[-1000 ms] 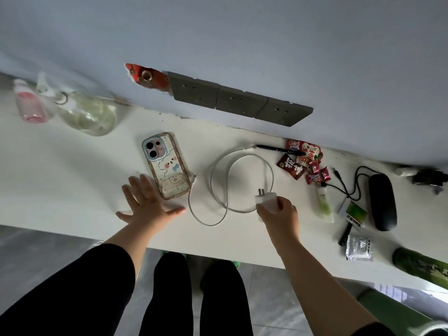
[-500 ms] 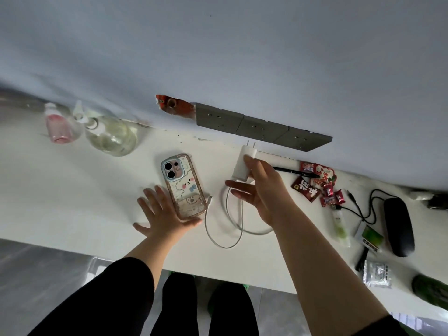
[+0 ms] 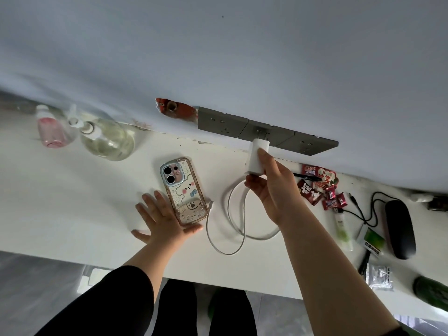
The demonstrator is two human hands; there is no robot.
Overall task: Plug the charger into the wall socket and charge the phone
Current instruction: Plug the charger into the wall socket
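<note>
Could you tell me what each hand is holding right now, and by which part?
The right hand pinches the charger by its body; the left hand holds nothing.

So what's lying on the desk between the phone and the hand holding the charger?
In the head view, between the phone and the right hand lies only the white cable, its loose connector end beside the phone.

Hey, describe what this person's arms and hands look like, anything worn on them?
Both hands are bare: no gloves, rings or watch visible. The left hand leads to a bare forearm with a black sleeve pushed up near the elbow. The right hand has a bare forearm.
</note>
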